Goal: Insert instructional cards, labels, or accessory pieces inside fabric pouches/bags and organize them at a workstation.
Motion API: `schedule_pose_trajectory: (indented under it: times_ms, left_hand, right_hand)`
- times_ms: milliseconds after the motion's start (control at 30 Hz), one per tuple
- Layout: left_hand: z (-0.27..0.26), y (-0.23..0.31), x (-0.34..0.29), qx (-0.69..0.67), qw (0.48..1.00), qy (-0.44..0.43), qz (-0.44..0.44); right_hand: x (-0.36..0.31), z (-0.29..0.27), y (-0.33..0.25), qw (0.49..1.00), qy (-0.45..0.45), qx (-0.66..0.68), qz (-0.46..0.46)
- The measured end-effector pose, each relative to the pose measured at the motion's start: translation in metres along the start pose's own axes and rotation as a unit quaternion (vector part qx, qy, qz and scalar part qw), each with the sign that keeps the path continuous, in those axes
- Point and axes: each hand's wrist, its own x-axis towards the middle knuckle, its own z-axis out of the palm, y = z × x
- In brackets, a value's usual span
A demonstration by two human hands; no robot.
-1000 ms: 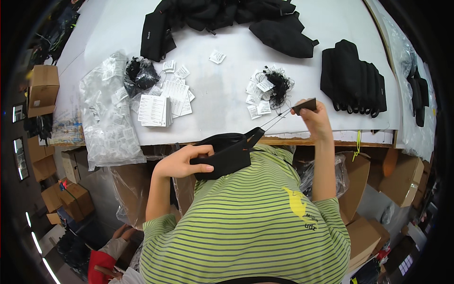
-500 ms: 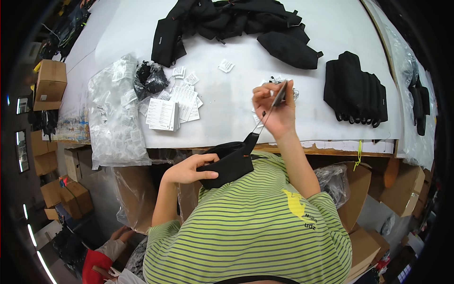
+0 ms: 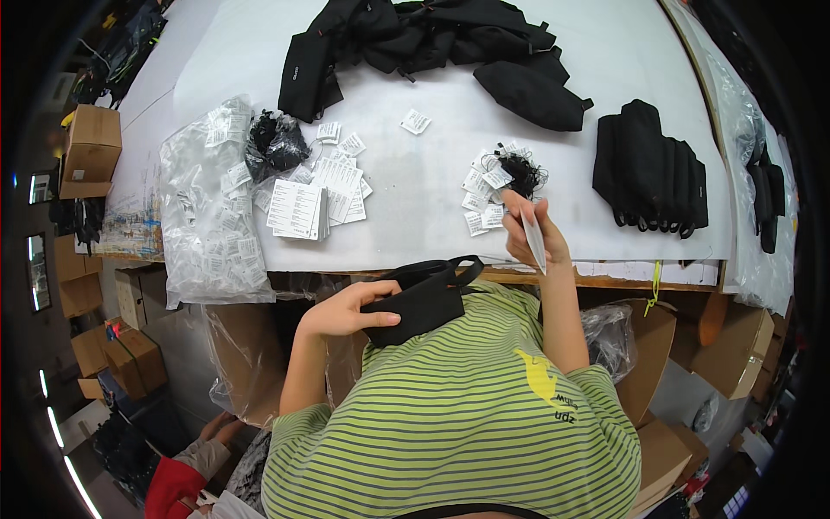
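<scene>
A small black fabric pouch (image 3: 424, 313) rests against my front, its top side gaping. My left hand (image 3: 341, 310) grips its left end, thumb outside and fingers over the rim. A black strap loop (image 3: 469, 271) stands up from the pouch's right end. To the right, over the table's front edge, my right hand (image 3: 545, 238) pinches a thin hang tag (image 3: 535, 244), seen nearly edge-on. A fine string seems to run between tag and loop; its ends are hard to make out. Just beyond that hand lie small printed labels (image 3: 475, 183) and a tangle of black strings (image 3: 521, 173).
Black pouches (image 3: 527, 93) are heaped at the table's far side, and a row of them (image 3: 648, 169) lies right. Left are a stack of printed cards (image 3: 294, 210), a clear bag of labels (image 3: 212, 208) and a black bundle (image 3: 277, 143). Cardboard boxes (image 3: 251, 355) stand below the table edge.
My right hand has come down toward me with the tag, uncovering the labels and strings. The loop, pulled up toward that hand before, now stands rounded. My left hand keeps its hold.
</scene>
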Motion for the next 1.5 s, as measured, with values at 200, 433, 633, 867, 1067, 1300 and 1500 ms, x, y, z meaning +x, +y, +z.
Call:
schedule_pose_trajectory:
  times_ms: [200, 433, 633, 867, 1067, 1300, 1500]
  left_hand:
    - [-0.001, 0.001, 0.002, 0.012, 1.000, -0.007, 0.007]
    - [0.000, 0.011, 0.005, 0.072, 0.997, -0.007, -0.006]
    - [0.004, 0.017, 0.003, 0.070, 0.998, -0.001, -0.001]
    - [0.004, 0.022, 0.002, 0.169, 0.982, 0.071, 0.040]
    - [0.012, 0.052, 0.027, 0.402, 0.891, 0.168, 0.127]
    - [0.023, 0.053, 0.051, 0.483, 0.775, 0.261, 0.313]
    - [0.013, 0.043, 0.051, 0.497, 0.814, 0.135, 0.268]
  right_hand:
    - [-0.026, -0.011, -0.003, 0.972, 0.073, 0.105, -0.199]
    - [0.053, 0.036, 0.024, 0.927, 0.265, 0.194, -0.181]
    - [0.065, 0.025, 0.038, 0.954, 0.276, 0.069, -0.090]
    - [0.069, 0.042, 0.025, 0.933, 0.343, -0.026, -0.104]
    - [0.066, 0.083, -0.002, 0.626, 0.210, -0.751, -0.014]
    - [0.046, 0.095, 0.006, 0.429, 0.116, -0.893, 0.075]
    - [0.029, 0.098, 0.012, 0.472, 0.092, -0.869, 0.114]
